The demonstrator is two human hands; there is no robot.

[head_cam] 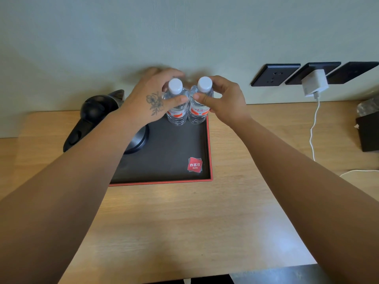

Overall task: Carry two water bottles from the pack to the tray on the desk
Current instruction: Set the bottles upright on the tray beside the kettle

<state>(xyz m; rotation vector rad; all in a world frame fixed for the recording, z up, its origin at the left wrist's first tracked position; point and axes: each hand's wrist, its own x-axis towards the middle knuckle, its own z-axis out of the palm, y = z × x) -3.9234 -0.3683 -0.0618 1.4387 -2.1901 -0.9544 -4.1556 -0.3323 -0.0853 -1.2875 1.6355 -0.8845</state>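
A light wooden desk [184, 222] against the wall carries a dark, red-edged tray [174, 152], a black box [368, 134] at right and a trailing white charger cable [312, 140].

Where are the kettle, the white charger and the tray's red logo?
kettle [93, 108], head view, black lid.
white charger [313, 83], head view, plug body.
red logo [194, 165], head view, middle of the sticker.

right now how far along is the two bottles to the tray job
Nearly done. Both bottles stand upright, side by side, at the far right corner of the tray. The left hand grips the left bottle; the right hand grips the right bottle. What is left: letting go of both.
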